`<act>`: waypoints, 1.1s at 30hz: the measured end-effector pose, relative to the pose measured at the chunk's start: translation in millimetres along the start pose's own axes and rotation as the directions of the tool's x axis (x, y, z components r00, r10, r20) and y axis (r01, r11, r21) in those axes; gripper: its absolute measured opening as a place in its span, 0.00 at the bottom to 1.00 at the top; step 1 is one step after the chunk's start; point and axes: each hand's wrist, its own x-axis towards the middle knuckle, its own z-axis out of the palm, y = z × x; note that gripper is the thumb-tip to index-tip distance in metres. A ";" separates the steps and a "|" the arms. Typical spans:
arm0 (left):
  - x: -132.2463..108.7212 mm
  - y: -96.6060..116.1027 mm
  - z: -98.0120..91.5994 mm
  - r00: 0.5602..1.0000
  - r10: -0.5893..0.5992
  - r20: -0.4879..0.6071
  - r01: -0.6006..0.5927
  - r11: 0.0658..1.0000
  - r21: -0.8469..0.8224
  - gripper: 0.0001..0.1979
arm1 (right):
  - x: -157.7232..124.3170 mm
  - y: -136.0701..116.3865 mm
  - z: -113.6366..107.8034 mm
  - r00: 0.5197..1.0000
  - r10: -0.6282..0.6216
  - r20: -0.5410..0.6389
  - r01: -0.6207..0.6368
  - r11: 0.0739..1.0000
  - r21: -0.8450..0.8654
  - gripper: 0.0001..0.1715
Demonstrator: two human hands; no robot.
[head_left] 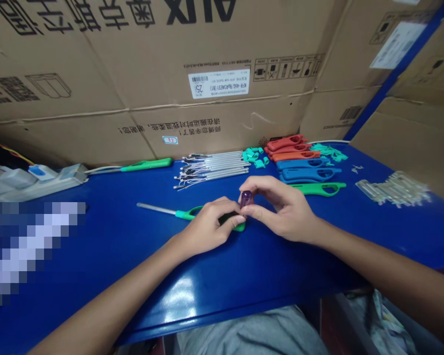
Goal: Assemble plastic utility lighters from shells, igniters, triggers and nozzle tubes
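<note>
A green long-nosed lighter (182,214) lies at the middle of the blue table, its metal tube pointing left. My left hand (211,224) is closed over the lighter's body, and the fingers hide much of it. The green end of the body shows just past my left thumb. Between thumb and forefinger, my right hand (281,207) pinches a small translucent purple cylinder (246,198). It stands roughly upright at the lighter's right end, close to my left fingertips. What lies beneath the cylinder is hidden by my fingers.
Behind my hands lie metal tubes with wires (222,165), small teal pieces (255,157) and red, orange, blue and green lighter casings (309,174). Clear plastic parts (394,189) lie right. A power strip (68,177) and another green lighter (148,164) sit left, before a cardboard wall (151,84).
</note>
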 end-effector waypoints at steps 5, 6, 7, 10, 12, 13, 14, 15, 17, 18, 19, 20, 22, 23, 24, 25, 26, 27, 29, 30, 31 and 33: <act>0.0 0.1 0.3 1.000 -0.002 0.006 0.002 1.000 0.004 0.09 | 0.8 0.7 -0.3 1.000 0.010 0.014 -0.010 1.000 0.009 0.13; 0.0 0.1 0.2 1.000 -0.003 0.007 0.003 1.000 0.003 0.09 | 1.1 0.6 -0.5 1.000 0.007 0.017 -0.008 1.000 0.012 0.13; 0.0 0.0 0.2 1.000 -0.004 0.008 0.004 1.000 0.003 0.09 | 1.4 0.4 -0.7 1.000 0.004 0.016 -0.004 1.000 0.016 0.13; -0.3 -0.5 0.3 1.000 -0.003 0.008 0.003 1.000 0.008 0.09 | 2.0 -0.1 -1.1 1.000 0.001 0.011 -0.001 1.000 0.017 0.13; -0.5 -1.2 0.5 1.000 -0.002 0.009 0.002 1.000 0.011 0.09 | 1.7 -0.2 -1.0 1.000 0.000 0.010 0.000 1.000 -0.005 0.13; -0.6 -1.5 0.5 1.000 -0.004 0.008 0.004 1.000 0.012 0.09 | 1.3 0.0 -0.8 1.000 0.004 0.011 -0.003 1.000 -0.021 0.13; -0.6 -1.6 0.5 1.000 -0.007 0.008 0.007 1.000 0.013 0.09 | 0.8 0.3 -0.5 1.000 0.009 0.013 -0.009 0.999 -0.037 0.13; -0.7 -1.5 0.5 1.000 -0.012 0.009 0.012 1.000 0.014 0.09 | 0.2 0.5 -0.2 1.000 0.011 0.015 -0.011 0.999 -0.048 0.13; -0.7 -0.3 0.3 1.000 -0.025 0.012 0.024 1.000 0.015 0.09 | -0.4 0.9 0.4 1.000 0.009 0.002 -0.008 0.999 -0.050 0.13; -0.7 0.7 0.2 0.999 -0.033 0.013 0.033 0.999 0.015 0.09 | -0.2 0.7 0.3 1.000 0.000 -0.023 -0.001 0.999 -0.041 0.14; -0.7 1.8 0.3 0.999 -0.043 0.011 0.043 0.999 0.016 0.08 | 0.6 0.2 -0.2 0.998 -0.004 -0.065 0.002 0.999 -0.033 0.14; -0.8 3.1 0.4 0.999 -0.050 0.004 0.050 0.999 0.018 0.07 | 1.9 -0.6 -1.1 0.992 0.000 -0.124 -0.003 1.000 -0.026 0.15; -0.9 5.4 1.0 0.998 -0.054 -0.037 0.055 0.998 0.023 0.05 | 6.0 -2.6 -4.5 0.963 0.026 -0.269 -0.035 0.999 -0.030 0.15; -0.9 6.3 1.2 0.996 -0.045 -0.075 0.047 0.999 0.025 0.05 | 8.2 -3.3 -6.9 0.941 0.036 -0.337 -0.053 0.998 -0.042 0.14; -0.9 7.2 1.0 0.992 -0.024 -0.123 0.028 0.999 0.025 0.05 | 10.2 -3.5 -9.5 0.920 0.036 -0.390 -0.065 0.996 -0.062 0.14; -0.8 7.9 0.2 0.984 0.010 -0.178 -0.006 1.000 0.026 0.03 | 11.8 -3.0 -12.2 0.906 0.023 -0.423 -0.068 0.994 -0.091 0.14; -0.8 8.6 -1.5 0.971 0.058 -0.233 -0.052 0.998 0.032 0.03 | 12.6 -1.7 -14.7 0.898 0.010 -0.439 -0.074 0.989 -0.127 0.14; -0.8 9.3 -4.3 0.955 0.115 -0.272 -0.105 0.993 0.049 0.06 | 12.6 0.4 -17.0 0.900 0.007 -0.437 -0.090 0.982 -0.168 0.13; -1.6 11.2 -13.0 0.939 0.226 -0.258 -0.199 0.972 0.126 0.09 | 10.8 6.4 -20.0 0.913 -0.023 -0.407 -0.110 0.948 -0.299 0.12; -2.4 12.3 -18.6 0.949 0.255 -0.185 -0.220 0.957 0.189 0.08 | 9.3 9.8 -20.7 0.930 -0.076 -0.360 -0.071 0.924 -0.376 0.12; -3.5 13.6 -24.4 0.964 0.253 -0.079 -0.224 0.938 0.263 0.06 | 7.7 13.1 -21.0 0.950 -0.111 -0.290 -0.031 0.895 -0.444 0.12; -6.0 15.9 -35.3 0.980 0.158 0.124 -0.195 0.894 0.403 0.13 | 4.9 18.6 -20.3 0.976 -0.142 -0.167 0.036 0.855 -0.518 0.13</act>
